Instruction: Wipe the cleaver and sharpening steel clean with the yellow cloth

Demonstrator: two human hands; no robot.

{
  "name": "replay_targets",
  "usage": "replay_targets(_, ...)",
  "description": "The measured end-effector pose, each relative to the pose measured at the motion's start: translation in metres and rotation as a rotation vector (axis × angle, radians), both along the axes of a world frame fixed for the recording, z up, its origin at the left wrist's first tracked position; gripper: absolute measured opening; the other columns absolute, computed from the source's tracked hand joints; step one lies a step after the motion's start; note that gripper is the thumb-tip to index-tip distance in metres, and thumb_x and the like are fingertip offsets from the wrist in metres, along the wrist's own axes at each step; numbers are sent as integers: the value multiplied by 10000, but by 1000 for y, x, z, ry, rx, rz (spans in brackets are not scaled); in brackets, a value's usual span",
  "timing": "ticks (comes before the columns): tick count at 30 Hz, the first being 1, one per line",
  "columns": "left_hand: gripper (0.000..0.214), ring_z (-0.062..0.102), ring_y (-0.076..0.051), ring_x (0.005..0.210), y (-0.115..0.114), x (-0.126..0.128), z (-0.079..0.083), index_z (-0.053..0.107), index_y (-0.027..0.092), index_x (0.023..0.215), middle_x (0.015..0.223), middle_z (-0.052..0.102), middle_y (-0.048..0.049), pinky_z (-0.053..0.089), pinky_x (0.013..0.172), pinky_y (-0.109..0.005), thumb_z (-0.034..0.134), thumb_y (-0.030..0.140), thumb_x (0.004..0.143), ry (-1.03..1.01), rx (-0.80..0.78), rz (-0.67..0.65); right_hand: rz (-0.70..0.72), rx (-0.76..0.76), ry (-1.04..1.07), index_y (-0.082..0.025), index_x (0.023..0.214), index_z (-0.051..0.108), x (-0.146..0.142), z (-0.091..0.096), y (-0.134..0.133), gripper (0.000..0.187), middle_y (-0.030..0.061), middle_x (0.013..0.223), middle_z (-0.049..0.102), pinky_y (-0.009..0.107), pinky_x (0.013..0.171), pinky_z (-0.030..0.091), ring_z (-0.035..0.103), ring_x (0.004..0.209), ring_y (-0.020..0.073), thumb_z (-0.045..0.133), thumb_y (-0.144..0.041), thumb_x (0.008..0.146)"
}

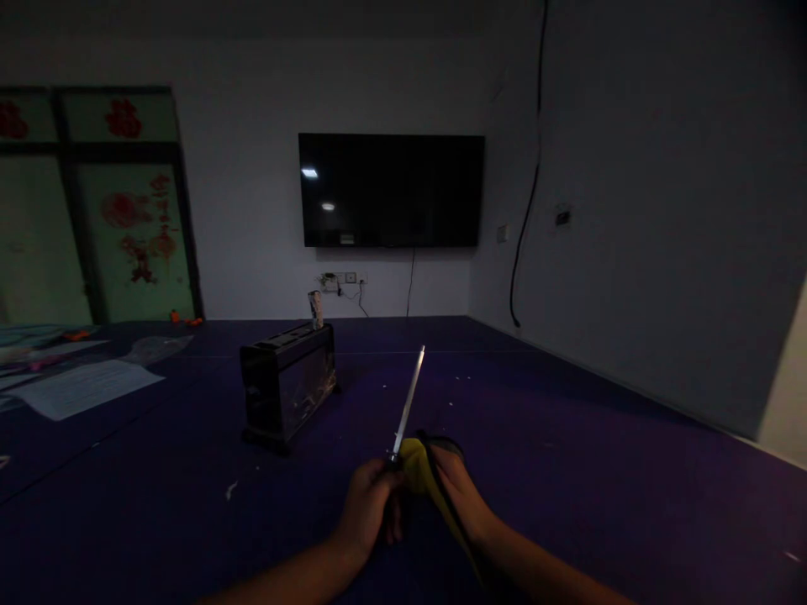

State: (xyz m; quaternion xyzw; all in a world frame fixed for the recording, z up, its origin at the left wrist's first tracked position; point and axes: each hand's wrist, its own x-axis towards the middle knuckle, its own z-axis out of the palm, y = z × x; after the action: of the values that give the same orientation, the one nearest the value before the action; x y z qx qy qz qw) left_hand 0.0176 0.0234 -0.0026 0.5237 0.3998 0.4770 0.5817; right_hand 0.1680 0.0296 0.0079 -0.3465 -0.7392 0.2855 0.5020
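My left hand (369, 508) is closed round the handle of a thin shiny metal rod (408, 399), like a sharpening steel or long blade, whose tip points up and away from me. My right hand (460, 491) is closed on a yellow cloth (419, 470) with a dark edge, held against the base of the rod. Both hands hover low over the dark purple floor mat (567, 470).
A black toaster (288, 386) stands on the mat to the left of my hands, with a small tube (315, 309) behind it. Papers (81, 386) lie at far left. A wall television (391, 190) hangs ahead, and a white wall runs along the right.
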Motion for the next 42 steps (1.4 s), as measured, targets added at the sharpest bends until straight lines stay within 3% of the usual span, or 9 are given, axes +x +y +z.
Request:
replay_targets(5,321,439,-109,284,2,1,-1,471,164,722,405,469,43,249,276,-176,457,482,684,-47,-8,9,-154,-127,189,-188,953,636,5,-22,5,627,115,924,640,429,805,446,573,881,288,403,-707,689)
replay_targets(9,359,443,-108,297,1,1,-1,465,164,710,420,475,38,249,281,-180,464,522,687,-57,15,14,-170,-122,232,-199,947,633,6,-29,9,604,110,947,635,433,855,418,561,920,285,423,-701,685)
replay_targets(13,389,452,-94,323,-3,0,0,479,155,754,455,491,38,252,302,-174,503,537,684,-13,33,35,-138,-92,248,-198,937,628,2,-23,7,576,102,910,634,415,833,434,564,902,266,419,-683,707)
replay_targets(20,467,488,-96,380,-3,1,2,485,138,832,498,505,35,325,361,-190,554,565,656,33,118,70,-112,-160,251,-203,861,636,-4,-11,-1,610,86,793,622,356,656,494,586,746,236,403,-732,665)
replay_targets(25,455,505,-104,401,2,1,-2,463,148,802,512,520,28,353,375,-198,584,555,640,29,161,75,-4,-187,229,-191,807,643,-7,-4,-2,570,61,705,606,329,615,491,579,668,210,420,-701,683)
replay_targets(33,452,543,-112,437,2,1,-1,438,162,793,581,561,13,385,390,-200,619,534,612,29,144,114,-103,-115,188,-186,856,631,-6,-4,-6,592,93,794,626,343,652,486,579,744,236,383,-701,704)
replay_targets(42,466,434,-72,281,1,2,2,414,166,825,601,607,-3,249,287,-173,579,559,637,3,64,76,3,3,60,-181,848,642,-6,14,-14,603,88,750,629,331,654,483,584,725,231,294,-667,771)
